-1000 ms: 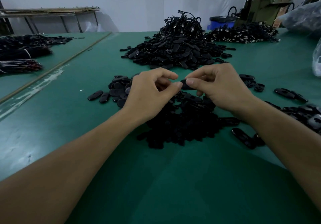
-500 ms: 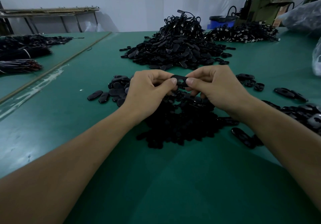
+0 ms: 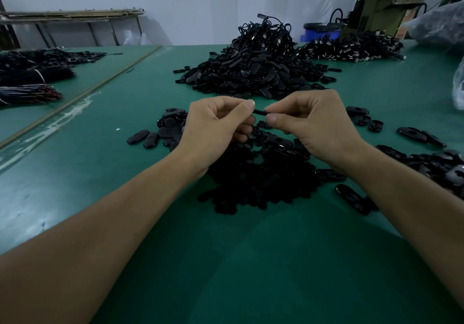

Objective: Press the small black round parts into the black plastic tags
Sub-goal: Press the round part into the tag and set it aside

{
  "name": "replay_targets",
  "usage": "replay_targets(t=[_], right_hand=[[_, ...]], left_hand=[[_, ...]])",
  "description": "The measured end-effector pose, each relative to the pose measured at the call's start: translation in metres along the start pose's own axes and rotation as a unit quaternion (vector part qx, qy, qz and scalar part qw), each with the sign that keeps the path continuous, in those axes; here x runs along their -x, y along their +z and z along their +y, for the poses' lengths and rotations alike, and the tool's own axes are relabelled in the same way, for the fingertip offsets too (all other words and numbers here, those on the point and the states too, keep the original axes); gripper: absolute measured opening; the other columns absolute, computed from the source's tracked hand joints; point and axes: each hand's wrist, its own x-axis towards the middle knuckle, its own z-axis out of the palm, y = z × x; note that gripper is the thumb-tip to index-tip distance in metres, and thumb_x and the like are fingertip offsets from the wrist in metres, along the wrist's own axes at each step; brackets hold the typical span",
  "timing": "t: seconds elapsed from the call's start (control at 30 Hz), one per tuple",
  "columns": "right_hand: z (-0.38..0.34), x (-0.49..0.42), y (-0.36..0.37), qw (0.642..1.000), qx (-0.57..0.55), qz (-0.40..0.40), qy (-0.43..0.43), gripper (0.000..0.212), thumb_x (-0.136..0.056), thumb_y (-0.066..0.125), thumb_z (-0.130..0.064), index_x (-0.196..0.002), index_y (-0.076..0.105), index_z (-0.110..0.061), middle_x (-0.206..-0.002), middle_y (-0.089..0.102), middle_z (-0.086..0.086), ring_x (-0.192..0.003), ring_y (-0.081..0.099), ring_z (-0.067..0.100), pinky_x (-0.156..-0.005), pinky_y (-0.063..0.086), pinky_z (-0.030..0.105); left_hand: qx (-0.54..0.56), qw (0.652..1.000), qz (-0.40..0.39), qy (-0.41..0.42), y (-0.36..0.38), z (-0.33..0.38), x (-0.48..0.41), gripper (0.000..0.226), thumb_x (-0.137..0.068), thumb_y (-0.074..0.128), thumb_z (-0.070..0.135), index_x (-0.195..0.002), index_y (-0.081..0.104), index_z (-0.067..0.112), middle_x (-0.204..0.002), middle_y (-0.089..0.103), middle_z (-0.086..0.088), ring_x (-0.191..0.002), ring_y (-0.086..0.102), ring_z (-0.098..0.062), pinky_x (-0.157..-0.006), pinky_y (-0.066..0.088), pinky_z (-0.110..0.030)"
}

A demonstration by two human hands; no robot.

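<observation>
Two bare hands meet above a low heap of small round parts [image 3: 261,180], matte black and knobbly, which lies on the smooth green tabletop [image 3: 226,273]. Between the hands, just above the heap's far edge, is one black plastic tag [image 3: 259,112]. It shows edge-on as a thin dark bar, so its face is hidden. The left hand [image 3: 216,127] has its grip pinching the tag's left end between thumb and fingertips, with the other fingers curled under. The right hand [image 3: 316,127] has its grip pinching the right end in the same way. Whether a round part sits in the tag cannot be told.

Left of the heap lies a loose cluster of glossy oval tags [image 3: 160,132], flat and rounded at both ends, some overlapping. Right of the heap, more tags [image 3: 439,165] are scattered and stacked, several showing a round recess. One lone tag [image 3: 351,198] lies just beside the heap's near right edge. Beyond the heap rises a tall pile of corded tags [image 3: 253,67], with thin black cords tangled at its peak. Far beyond the heap to the right are a flatter spread of dark pieces with pale ends [image 3: 351,49], a blue drum [image 3: 321,31] and an olive machine [image 3: 384,12]. Far left of the heap lie bundles of black cords [image 3: 30,77]. Both forearms cross the tabletop and cover the heap's sides.
</observation>
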Motion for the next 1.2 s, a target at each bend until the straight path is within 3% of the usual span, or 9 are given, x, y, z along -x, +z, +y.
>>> replay_targets(t=[0.27, 0.4, 0.53, 0.73, 0.93, 1.0, 1.1, 1.17, 1.2], right_hand=[[-0.002, 0.003, -0.001, 1.000, 0.012, 0.007, 0.013, 0.019, -0.079, 0.083, -0.010, -0.088, 0.073, -0.024, -0.083, 0.074, -0.003, -0.079, 0.071, 0.009, -0.078, 0.058, 0.023], [-0.002, 0.003, 0.000, 0.999, 0.030, -0.015, 0.013, 0.026, -0.077, 0.085, -0.015, -0.095, 0.071, -0.027, -0.083, 0.071, -0.005, -0.077, 0.070, 0.008, -0.074, 0.057, 0.021], [-0.002, 0.003, 0.002, 0.998, 0.065, -0.012, -0.006, 0.006, -0.087, 0.076, -0.018, -0.087, 0.073, -0.024, -0.072, 0.072, -0.007, -0.069, 0.068, 0.002, -0.069, 0.053, 0.015], [-0.003, 0.001, 0.005, 0.996, 0.089, -0.024, 0.018, 0.034, -0.100, 0.057, -0.033, -0.071, 0.070, -0.019, -0.067, 0.070, -0.009, -0.057, 0.058, -0.005, -0.057, 0.042, 0.008], [0.000, 0.003, 0.002, 0.976, 0.212, -0.053, 0.014, 0.011, -0.089, 0.072, -0.036, -0.087, 0.071, -0.025, -0.072, 0.067, -0.011, -0.066, 0.060, -0.002, -0.058, 0.042, 0.006], [-0.002, 0.003, 0.002, 0.962, 0.258, -0.088, 0.006, 0.012, -0.085, 0.075, -0.038, -0.085, 0.074, -0.026, -0.073, 0.067, -0.011, -0.068, 0.061, 0.001, -0.065, 0.046, 0.009], [-0.005, 0.004, 0.007, 0.938, 0.314, -0.146, 0.022, 0.013, -0.084, 0.073, -0.042, -0.081, 0.074, -0.029, -0.081, 0.069, -0.009, -0.080, 0.063, 0.009, -0.077, 0.056, 0.037], [-0.006, 0.005, 0.010, 0.936, 0.313, -0.156, 0.025, 0.011, -0.086, 0.073, -0.038, -0.082, 0.075, -0.027, -0.081, 0.069, -0.009, -0.081, 0.064, 0.010, -0.078, 0.056, 0.034], [-0.006, 0.004, 0.011, 0.939, 0.307, -0.155, 0.023, 0.009, -0.087, 0.073, -0.034, -0.084, 0.076, -0.026, -0.080, 0.069, -0.010, -0.080, 0.063, 0.008, -0.076, 0.053, 0.027]], left_hand=[[0.010, 1.000, 0.000, -0.013, -0.001, -0.002, -0.003, 0.016, -0.089, 0.070, -0.002, -0.096, 0.072, 0.013, -0.074, 0.076, -0.005, -0.068, 0.072, -0.014, -0.066, 0.058, -0.023], [0.017, 1.000, -0.007, -0.019, -0.001, -0.001, -0.002, 0.013, -0.089, 0.071, 0.001, -0.095, 0.072, 0.012, -0.074, 0.076, -0.006, -0.065, 0.071, -0.013, -0.064, 0.057, -0.022], [0.011, 1.000, -0.018, -0.014, 0.001, 0.000, 0.000, 0.006, -0.094, 0.070, 0.014, -0.094, 0.074, 0.010, -0.075, 0.076, -0.006, -0.066, 0.071, -0.012, -0.063, 0.057, -0.021], [-0.050, 0.998, -0.006, 0.031, 0.001, -0.002, 0.000, 0.003, -0.092, 0.073, 0.017, -0.089, 0.074, 0.018, -0.079, 0.075, -0.008, -0.074, 0.071, -0.012, -0.069, 0.061, -0.028], [-0.050, 0.998, 0.035, 0.024, -0.001, -0.006, -0.005, 0.009, -0.091, 0.073, 0.011, -0.091, 0.072, 0.020, -0.069, 0.073, 0.003, -0.064, 0.069, -0.008, -0.063, 0.057, -0.021], [-0.056, 0.997, 0.052, 0.020, -0.002, -0.008, -0.006, 0.011, -0.091, 0.073, 0.011, -0.088, 0.073, 0.021, -0.070, 0.074, 0.002, -0.066, 0.070, -0.011, -0.065, 0.058, -0.023], [-0.054, 0.997, 0.057, 0.015, -0.002, -0.009, -0.006, 0.011, -0.091, 0.072, 0.009, -0.087, 0.073, 0.019, -0.071, 0.075, 0.000, -0.067, 0.072, -0.013, -0.065, 0.058, -0.024], [-0.054, 0.997, 0.056, 0.012, -0.002, -0.010, -0.006, 0.011, -0.091, 0.072, 0.009, -0.090, 0.072, 0.020, -0.071, 0.075, 0.001, -0.067, 0.072, -0.012, -0.065, 0.058, -0.024], [-0.058, 0.997, 0.056, 0.012, -0.002, -0.010, -0.006, 0.011, -0.091, 0.071, 0.010, -0.092, 0.072, 0.021, -0.071, 0.075, 0.001, -0.067, 0.072, -0.012, -0.066, 0.057, -0.023]])
